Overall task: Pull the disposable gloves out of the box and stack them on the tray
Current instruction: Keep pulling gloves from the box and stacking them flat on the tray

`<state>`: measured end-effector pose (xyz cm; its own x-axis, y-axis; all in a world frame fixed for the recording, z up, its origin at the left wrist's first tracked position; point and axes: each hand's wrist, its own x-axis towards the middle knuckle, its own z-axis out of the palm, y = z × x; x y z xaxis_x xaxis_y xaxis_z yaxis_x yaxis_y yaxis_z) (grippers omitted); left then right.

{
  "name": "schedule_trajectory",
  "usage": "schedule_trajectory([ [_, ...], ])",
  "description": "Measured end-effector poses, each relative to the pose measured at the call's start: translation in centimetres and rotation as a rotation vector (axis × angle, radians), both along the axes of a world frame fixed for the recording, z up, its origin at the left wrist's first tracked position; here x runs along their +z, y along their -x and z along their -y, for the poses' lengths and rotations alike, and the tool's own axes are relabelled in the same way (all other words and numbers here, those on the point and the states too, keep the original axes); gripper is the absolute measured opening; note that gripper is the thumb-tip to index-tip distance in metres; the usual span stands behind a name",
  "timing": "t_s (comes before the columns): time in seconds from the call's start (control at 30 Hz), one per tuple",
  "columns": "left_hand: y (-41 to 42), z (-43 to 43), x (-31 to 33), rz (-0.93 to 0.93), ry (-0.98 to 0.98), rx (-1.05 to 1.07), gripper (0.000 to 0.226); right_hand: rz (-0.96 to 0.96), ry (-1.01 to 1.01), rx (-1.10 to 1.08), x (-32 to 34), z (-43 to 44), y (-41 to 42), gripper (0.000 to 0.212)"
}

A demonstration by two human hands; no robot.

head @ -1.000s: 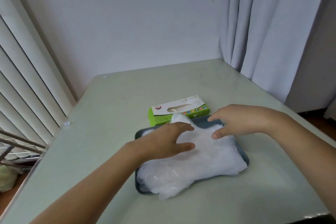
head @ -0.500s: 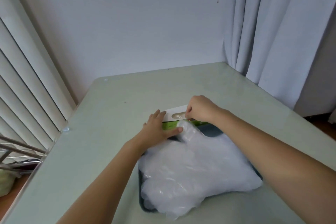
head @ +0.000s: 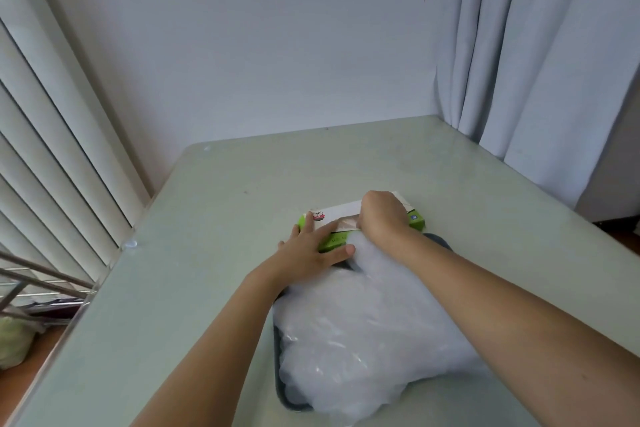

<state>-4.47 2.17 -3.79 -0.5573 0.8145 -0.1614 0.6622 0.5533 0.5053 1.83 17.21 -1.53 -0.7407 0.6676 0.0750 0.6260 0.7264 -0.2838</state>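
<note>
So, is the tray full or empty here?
Full. A heap of clear gloves covers the dark tray and spills over its near edge; only bits of rim show.

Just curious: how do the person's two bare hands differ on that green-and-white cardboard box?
The left hand lies flat, fingers straight; the right hand is curled, knuckles up. The left hand presses the left end of the green-and-white cardboard box; the right hand sits at its top opening, fingertips hidden. Both touch the box.
</note>
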Motion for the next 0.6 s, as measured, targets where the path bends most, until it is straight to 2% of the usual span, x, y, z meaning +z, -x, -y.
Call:
schedule_trajectory([
  [0.1,0.1,0.0,-0.2,0.019,-0.023,0.009,0.088,-0.051,0.103,0.05,-0.7,-0.7,-0.2,0.034],
  [0.17,0.2,-0.1,-0.3,0.032,-0.002,0.025,0.088,-0.079,0.157,0.082,-1.3,-1.2,-0.4,0.031],
  [0.27,0.4,-0.2,-0.4,0.009,0.017,0.023,0.077,-0.219,0.281,0.078,-1.6,-1.8,-0.8,0.018],
  [0.37,0.3,-0.2,-0.4,-0.016,0.014,0.015,0.085,-0.315,0.358,0.07,-1.2,-2.3,-1.2,0.017],
  [0.43,0.3,-0.2,-0.5,-0.024,0.008,0.025,0.092,-0.329,0.425,0.042,-0.8,-2.5,-1.3,0.025],
  [0.5,0.5,-0.3,-0.6,-0.033,0.018,0.019,0.089,-0.381,0.516,0.001,-0.6,-2.7,-1.3,0.029],
  [0.6,0.7,-0.3,-0.7,-0.041,0.028,0.01,0.083,-0.46,0.654,-0.057,-0.6,-3.0,-1.2,0.017],
])
